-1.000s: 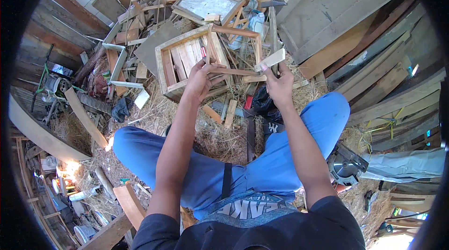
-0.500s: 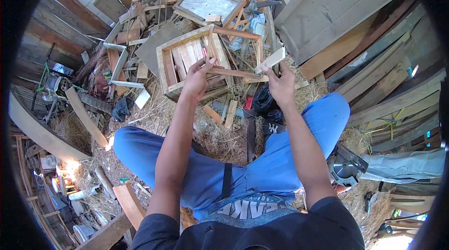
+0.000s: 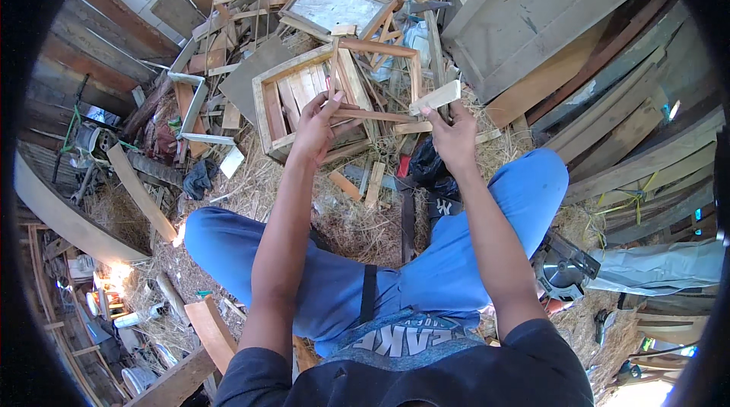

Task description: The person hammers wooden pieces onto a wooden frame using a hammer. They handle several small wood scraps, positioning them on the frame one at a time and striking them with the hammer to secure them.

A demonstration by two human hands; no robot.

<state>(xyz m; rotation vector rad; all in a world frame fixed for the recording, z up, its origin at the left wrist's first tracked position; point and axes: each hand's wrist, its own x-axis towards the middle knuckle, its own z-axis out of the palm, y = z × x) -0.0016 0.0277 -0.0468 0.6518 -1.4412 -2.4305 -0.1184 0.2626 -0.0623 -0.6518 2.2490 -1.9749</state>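
My left hand (image 3: 315, 131) is closed around the near left corner of a slim wooden frame (image 3: 376, 46), which is held up over the straw. Between the fingers of my right hand (image 3: 455, 139) is a short pale wood strip (image 3: 439, 96), meeting the frame's near right corner. Whether the strip is fixed to the frame or only laid against it, I cannot tell. Partly behind the frame and my left hand sits a shallow wooden box (image 3: 268, 122) with slats inside.
A circular saw (image 3: 561, 271) lies right of my right knee. Ahead are a framed panel (image 3: 338, 5) and scrap wood, with a grey board (image 3: 547, 11) leaning at the right. A black plastic bag (image 3: 430, 163) and wood offcuts (image 3: 375, 185) rest on straw between my legs.
The wooden frame has tilted and shifted slightly left, its far bar moving a little away from me. Both hands keep their grip, having moved only slightly.
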